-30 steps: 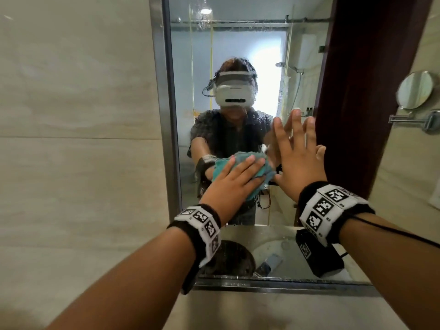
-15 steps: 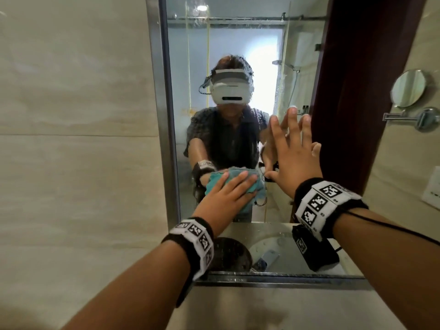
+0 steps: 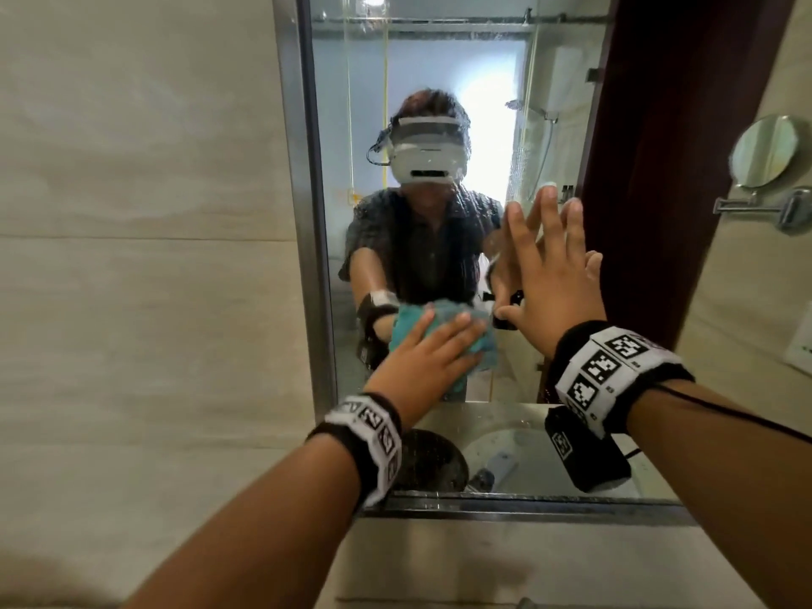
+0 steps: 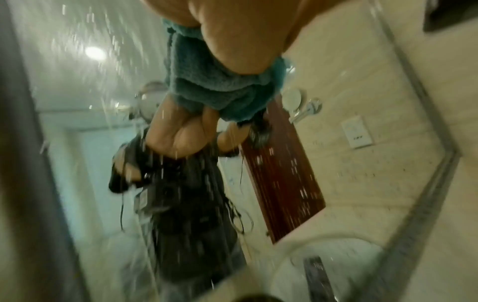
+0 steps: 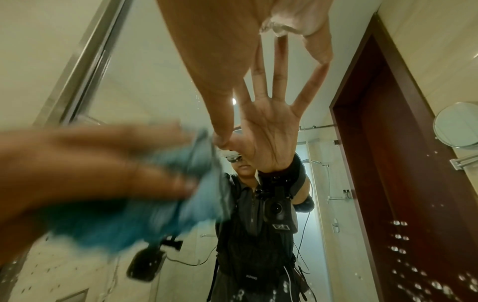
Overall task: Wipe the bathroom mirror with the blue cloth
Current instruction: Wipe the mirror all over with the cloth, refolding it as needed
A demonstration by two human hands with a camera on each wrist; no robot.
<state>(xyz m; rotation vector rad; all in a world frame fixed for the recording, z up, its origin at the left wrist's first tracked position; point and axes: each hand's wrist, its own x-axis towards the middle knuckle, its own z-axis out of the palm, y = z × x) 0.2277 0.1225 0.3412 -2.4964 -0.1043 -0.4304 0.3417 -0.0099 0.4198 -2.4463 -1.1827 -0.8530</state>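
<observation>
The bathroom mirror (image 3: 422, 72) has a steel frame and carries streaks and water drops. My left hand (image 3: 422, 358) lies flat with straight fingers on the blue cloth (image 3: 406, 325) and presses it to the lower glass, near the left frame. The left wrist view shows the fluffy blue cloth (image 4: 207, 81) squeezed between my palm (image 4: 232, 30) and the glass. My right hand (image 3: 553, 279) holds nothing; its fingers are spread and it rests flat against the mirror, up and to the right of the cloth. In the right wrist view my right hand (image 5: 232, 51) touches the glass beside the blurred cloth (image 5: 155, 214).
Beige tiled wall (image 3: 132, 257) lies left of the mirror's steel frame (image 3: 303, 213). A dark red door (image 3: 659, 169) and a round swing-arm mirror (image 3: 764, 151) show on the right. The basin (image 3: 505, 454) is reflected along the bottom edge.
My left hand has slid the cloth down the glass and slightly left. My right hand has stayed flat on the mirror in about the same spot.
</observation>
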